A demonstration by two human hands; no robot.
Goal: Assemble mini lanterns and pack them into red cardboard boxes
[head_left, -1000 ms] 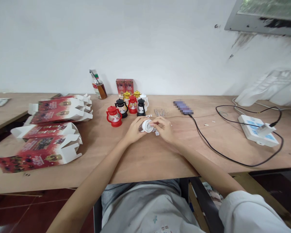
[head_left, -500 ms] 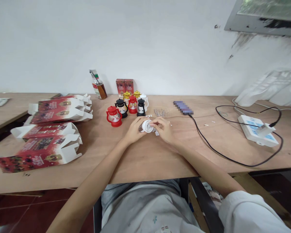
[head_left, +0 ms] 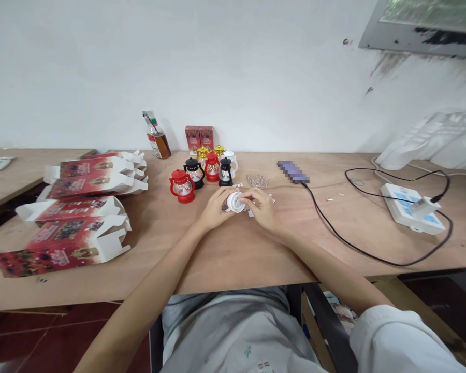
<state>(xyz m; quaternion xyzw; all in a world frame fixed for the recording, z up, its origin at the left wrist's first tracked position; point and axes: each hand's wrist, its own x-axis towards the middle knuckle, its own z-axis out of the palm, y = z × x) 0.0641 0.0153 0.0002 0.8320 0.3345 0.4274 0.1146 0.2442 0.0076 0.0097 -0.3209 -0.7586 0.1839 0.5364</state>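
Observation:
My left hand [head_left: 215,208] is wrapped round a small white lantern [head_left: 236,202], tipped so its round open base faces me. My right hand [head_left: 262,207] has thumb and fingertips pinched at the rim of that base; whatever they hold, if anything, is too small to make out. Small white plastic parts [head_left: 251,213] lie partly hidden under the right hand. Just beyond the hands is a heap of little metal screws or pins [head_left: 258,180]. Finished-looking lanterns stand to the left, among them a red lantern [head_left: 182,186] and a black lantern [head_left: 226,172].
Red printed cartons [head_left: 68,243], partly unfolded, cover the left of the table. Two small red boxes [head_left: 199,139] and a bottle of brown liquid [head_left: 157,137] stand by the wall. On the right are a phone [head_left: 293,172], its black cable [head_left: 336,242] and a power strip [head_left: 409,210].
Both hands stay at the same spot round the white lantern. The right fingertips hardly shift at its base; the camera view moves only very slightly.

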